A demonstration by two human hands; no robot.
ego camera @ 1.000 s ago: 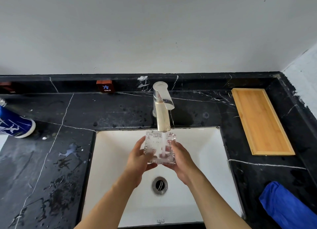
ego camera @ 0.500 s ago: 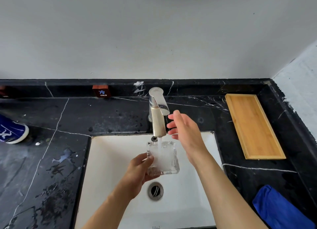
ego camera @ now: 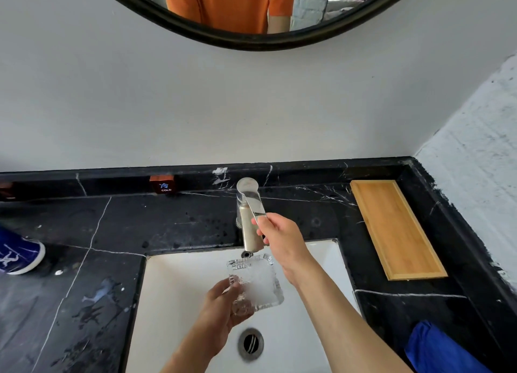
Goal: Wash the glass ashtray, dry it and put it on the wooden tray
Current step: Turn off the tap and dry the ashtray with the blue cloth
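The square cut-glass ashtray [ego camera: 256, 281] is held over the white sink [ego camera: 179, 283], just below the faucet spout. My left hand [ego camera: 223, 316] grips its near left corner from underneath. My right hand [ego camera: 279, 239] is up at the steel faucet [ego camera: 247, 204], with its fingers closed on the tip of the flat lever handle. No water stream is visible under the spout. The wooden tray [ego camera: 397, 228] lies bare on the black marble counter at the right.
A blue cloth [ego camera: 439, 350] lies on the counter at the bottom right. A blue and white container [ego camera: 16, 253] lies at the left edge. A small cold-water sign [ego camera: 165, 186] stands at the backsplash. A round mirror [ego camera: 251, 17] hangs above. The drain [ego camera: 251, 343] is open.
My right hand let go of the ashtray and rose to the faucet lever, which it now grips. The water stream has stopped. My left hand alone holds the ashtray, slightly lower.
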